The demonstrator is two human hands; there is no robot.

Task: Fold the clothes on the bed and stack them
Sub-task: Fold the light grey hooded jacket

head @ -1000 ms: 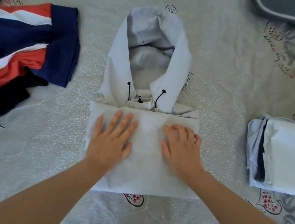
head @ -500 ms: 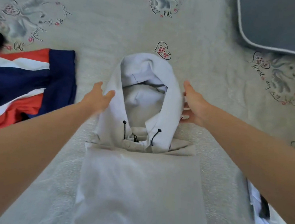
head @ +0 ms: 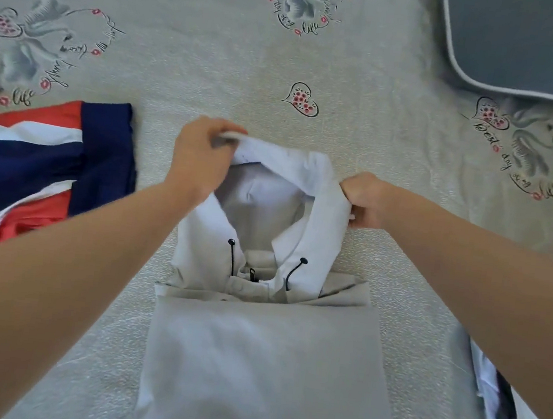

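Both hands, left (head: 202,156) and right (head: 364,200), grip the white hoodie's (head: 261,362) hood (head: 318,193), seemingly lifting it off the bed (head: 217,47).

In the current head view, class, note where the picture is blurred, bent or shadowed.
Head view: soft, even daylight, no glare; the left hand shows slight motion blur where it grips the hood; wide-angle distortion swells both forearms near the bottom edge; the folded hoodie body lies in dull shade.
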